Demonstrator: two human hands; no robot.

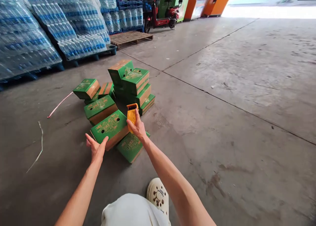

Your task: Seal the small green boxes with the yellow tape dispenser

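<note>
Left of centre, near side of stacked cartons (135, 79): green box (110, 126), left hand (95, 148) spread at its left end; right hand (138, 128) clamped round yellow tool (131, 115) beside right end; hands apart.

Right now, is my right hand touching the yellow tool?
Touching: the head view shows the right hand holding the yellow tool, with the thumb lying against it.

The grey floor (222, 87) is stained and crossed by dark seams. Left of centre stand green boxes (100, 106), the lowest directly on it, others stacked. Further left lie a pink strap (60, 104) and, nearer, a pale strip (41, 143). Far off stand blue pallets (96, 56), a wooden pallet (130, 37) and a red scooter (161, 21); near, a shoe (158, 194).
</note>
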